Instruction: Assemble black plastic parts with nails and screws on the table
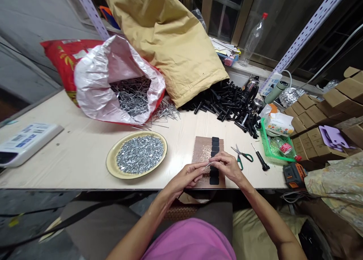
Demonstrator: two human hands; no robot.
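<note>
Both your left hand (188, 175) and right hand (227, 165) pinch shut on a thin metal pin (208, 164), held just above the brown board (202, 148) with its black pads (215, 143). Grip it firmly and low over that board.

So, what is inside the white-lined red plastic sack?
A heap of thin silvery metal pins, some spilled onto the pale wooden table. The bottom of the red plastic sack is hidden under them.

- small assembly workshop
- bench (70, 154) with sack of metal pins (132, 95), plate of washers (138, 154), heap of black tubes (227, 101)
- stacked cartons (307, 112), slotted rack posts (309, 27)
</note>
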